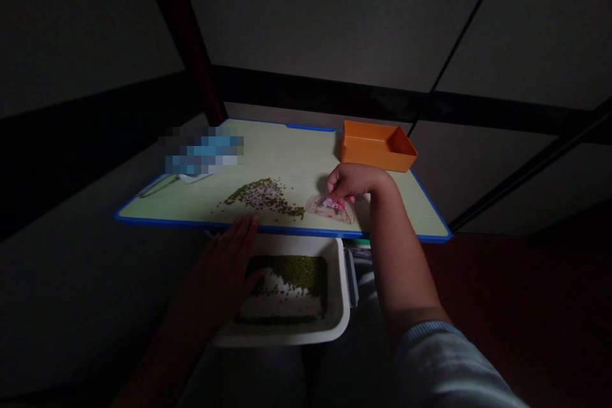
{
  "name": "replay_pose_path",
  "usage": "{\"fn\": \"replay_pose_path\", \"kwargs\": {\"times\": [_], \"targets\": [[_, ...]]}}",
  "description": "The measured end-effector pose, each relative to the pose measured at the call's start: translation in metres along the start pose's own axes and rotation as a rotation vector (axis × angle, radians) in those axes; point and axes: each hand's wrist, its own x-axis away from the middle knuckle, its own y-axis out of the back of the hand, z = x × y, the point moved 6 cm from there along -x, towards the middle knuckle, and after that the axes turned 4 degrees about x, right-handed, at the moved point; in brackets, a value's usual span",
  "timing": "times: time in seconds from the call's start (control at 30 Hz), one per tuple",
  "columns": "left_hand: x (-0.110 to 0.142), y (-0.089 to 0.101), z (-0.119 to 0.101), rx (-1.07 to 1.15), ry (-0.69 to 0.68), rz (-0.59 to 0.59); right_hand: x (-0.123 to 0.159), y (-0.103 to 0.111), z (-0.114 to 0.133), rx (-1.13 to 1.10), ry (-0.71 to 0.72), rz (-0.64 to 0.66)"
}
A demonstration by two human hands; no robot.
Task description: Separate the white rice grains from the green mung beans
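Observation:
My right hand (356, 180) is bent over the board, its fingers pinched on a small pink-and-white thing (335, 204) whose kind I cannot make out. Beneath it lies a clear, pinkish half-round protractor (318, 207), partly covered by the fingers. To the left, a loose heap of small green beans (258, 194) spreads on the pale board. My left hand (232, 255) is stretched out at the board's front edge, fingers extended and thumb over the white tub (343, 306). More green beans (301, 271) lie inside this tub, mostly along its far side.
An orange open box (373, 154) stands at the back right of the blue-edged board (296, 159). At the board's left is a blurred-out bluish item (203, 152) on something white. A dark panelled wall rises behind. The tub sits below the board's front edge, above my lap.

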Motion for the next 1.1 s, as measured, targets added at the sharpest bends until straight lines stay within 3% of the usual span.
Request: {"fn": "replay_pose_path", "kwargs": {"times": [0.27, 0.73, 0.93, 1.1], "targets": [[0.003, -0.007, 0.003, 0.006, 0.002, -0.019, -0.011, -0.006, 0.002, 0.085, -0.001, 0.010], [0.001, -0.004, 0.003, 0.007, -0.002, -0.006, 0.000, 0.026, -0.020, 0.139, -0.039, -0.270], [0.002, -0.005, 0.003, 0.008, -0.006, -0.014, 0.000, 0.023, -0.019, 0.170, -0.058, -0.246], [0.003, -0.007, 0.004, 0.015, 0.002, 0.001, -0.001, 0.021, -0.013, 0.104, 0.035, -0.232]]}}
